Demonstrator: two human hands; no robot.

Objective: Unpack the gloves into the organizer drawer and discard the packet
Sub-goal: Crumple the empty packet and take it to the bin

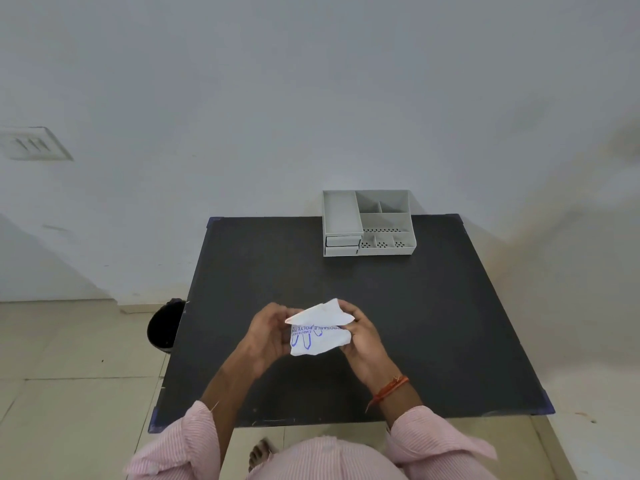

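Gloves packet (320,332), white with blue print, is sitting between both hands above the near middle of the black table (433,323); I'm seeing it folded or creased, its upper flap tilting up toward the far side. My left hand (268,336) is pinching its left edge, and my right hand (360,336) is gripping its right edge, fingers curling around the paper, so both hands are closing on the same packet and holding it off the tabletop. I'm noticing an orange thread band (389,391) circling the right wrist and pink striped sleeves (440,445) rolling back from the forearms. I'm seeing the grey organizer (369,223) standing well apart at the table's far edge, against the wall, its two small drawers (342,245) at the front left looking pushed in. A black bin (164,327) is standing on the tiled floor just beside the table's left edge.
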